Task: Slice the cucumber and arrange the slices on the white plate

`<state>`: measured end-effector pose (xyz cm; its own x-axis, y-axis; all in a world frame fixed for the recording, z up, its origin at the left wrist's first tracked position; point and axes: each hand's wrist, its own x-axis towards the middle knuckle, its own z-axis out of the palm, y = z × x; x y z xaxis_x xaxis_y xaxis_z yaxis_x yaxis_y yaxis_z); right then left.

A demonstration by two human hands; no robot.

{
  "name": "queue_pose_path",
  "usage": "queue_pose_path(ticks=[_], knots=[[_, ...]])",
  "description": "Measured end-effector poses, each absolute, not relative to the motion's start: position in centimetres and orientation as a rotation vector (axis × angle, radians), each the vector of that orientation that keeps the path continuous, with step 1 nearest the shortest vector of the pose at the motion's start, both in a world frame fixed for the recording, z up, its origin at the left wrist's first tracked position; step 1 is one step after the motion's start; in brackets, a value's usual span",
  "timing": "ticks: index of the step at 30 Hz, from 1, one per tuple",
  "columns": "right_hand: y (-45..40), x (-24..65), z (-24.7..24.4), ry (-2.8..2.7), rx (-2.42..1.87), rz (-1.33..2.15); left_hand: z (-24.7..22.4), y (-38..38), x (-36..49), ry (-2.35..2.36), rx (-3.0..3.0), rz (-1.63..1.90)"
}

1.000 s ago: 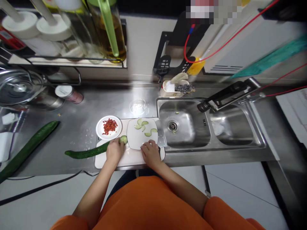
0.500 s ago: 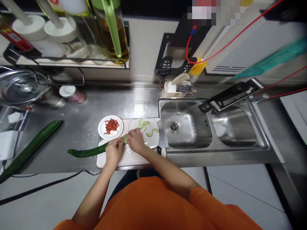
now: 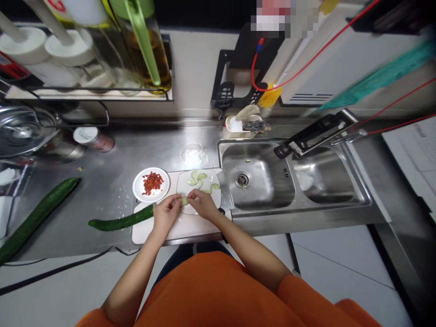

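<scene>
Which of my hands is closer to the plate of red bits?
Left. Your left hand sits at the near right of the plate; your right hand is farther right, over the square dish.

The left edge cuts off the thick cucumber [image 3: 41, 213] and pot [image 3: 64, 150]; the right grip [image 3: 203, 205] partly covers the square plate [image 3: 185, 180].

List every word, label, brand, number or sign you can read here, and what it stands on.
No text is readable.
Yellow label at top left: red mark, cut off, blurred.
Lidded can: any print too blurred.
White sheet at right: dark print, too small.
</scene>
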<state>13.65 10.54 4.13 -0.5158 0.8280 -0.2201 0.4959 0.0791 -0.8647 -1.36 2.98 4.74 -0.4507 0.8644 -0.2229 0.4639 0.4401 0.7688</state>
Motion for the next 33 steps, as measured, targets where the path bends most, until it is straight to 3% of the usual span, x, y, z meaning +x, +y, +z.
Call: queue_pose_path(ticks=[11, 33], knots=[[12.0, 20.1, 3.2, -1.77, -1.776, 1.19, 2.9, 9.4, 4.3, 1.879, 1.14, 0.837], [12.4, 19.9, 3.3, -2.171, -2.074, 0.816, 1.1, 11.9, 6.2, 1.942, 1.286, 0.587]])
